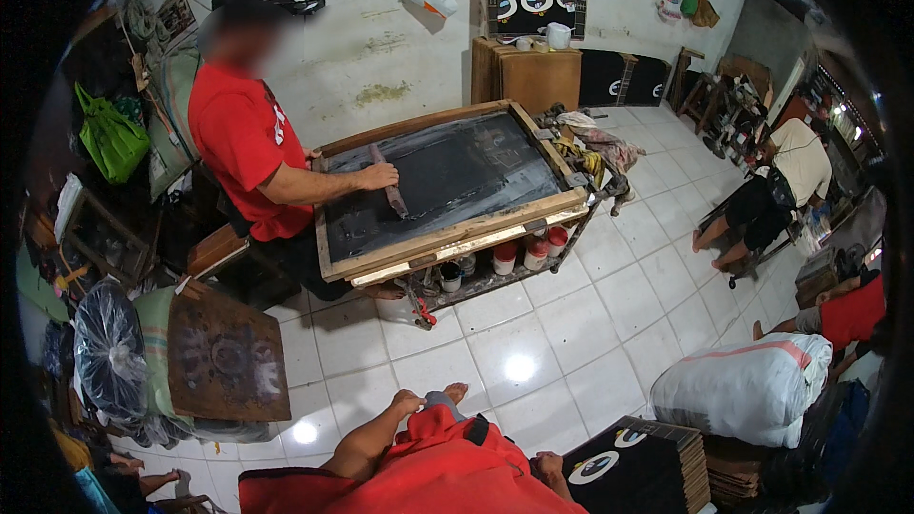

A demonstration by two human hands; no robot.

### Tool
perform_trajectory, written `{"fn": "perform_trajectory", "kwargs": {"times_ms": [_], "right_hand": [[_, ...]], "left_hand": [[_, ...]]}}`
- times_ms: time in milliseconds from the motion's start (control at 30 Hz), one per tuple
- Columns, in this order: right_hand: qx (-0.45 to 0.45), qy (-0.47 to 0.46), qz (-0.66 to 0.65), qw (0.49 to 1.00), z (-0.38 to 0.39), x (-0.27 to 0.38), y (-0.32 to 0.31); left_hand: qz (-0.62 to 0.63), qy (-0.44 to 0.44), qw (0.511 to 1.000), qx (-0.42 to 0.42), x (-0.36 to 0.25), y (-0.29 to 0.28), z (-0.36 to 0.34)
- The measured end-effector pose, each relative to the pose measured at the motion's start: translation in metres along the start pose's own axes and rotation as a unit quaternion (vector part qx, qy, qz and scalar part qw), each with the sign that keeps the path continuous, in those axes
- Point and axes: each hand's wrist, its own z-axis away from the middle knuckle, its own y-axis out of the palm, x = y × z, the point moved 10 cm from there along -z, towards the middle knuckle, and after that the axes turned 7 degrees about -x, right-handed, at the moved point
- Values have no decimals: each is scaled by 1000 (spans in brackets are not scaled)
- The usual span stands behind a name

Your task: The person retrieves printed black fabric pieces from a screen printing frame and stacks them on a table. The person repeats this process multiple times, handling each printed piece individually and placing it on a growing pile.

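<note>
My left hand (pixel 409 402) is low in front of me, fingers curled in, beside the grey cloth (pixel 444 400) at my leg. Whatever it may hold is too small to make out. Close to my red shirt (pixel 447 471), my right hand (pixel 548 464) has its fingers folded, and its grip is partly hidden. Just right of it is a stack of black printed sheets (pixel 624 466) with white oval designs. Across the floor, a co-worker in a red shirt (pixel 238 138) rests a hand on a squeegee (pixel 390 192) over a wood-framed printing screen (pixel 457 236).
A wheeled cart holding paint tubs (pixel 505 257) carries the screen. A brown board (pixel 228 357) leans on bundles at left. The large white sack (pixel 743 385) lies at right. Another person (pixel 795 167) bends farther back, near clutter. White floor tiles (pixel 447 352) lie between.
</note>
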Motion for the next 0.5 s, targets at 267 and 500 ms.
{"fn": "perform_trajectory", "kwargs": {"times_ms": [267,500], "right_hand": [[82,-349,237,903,-28,6,13],[-16,-33,93,995,-32,-26,-10]], "left_hand": [[-69,48,996,-8,-10,2,5],[-37,21,999,-10,-1,4,2]]}}
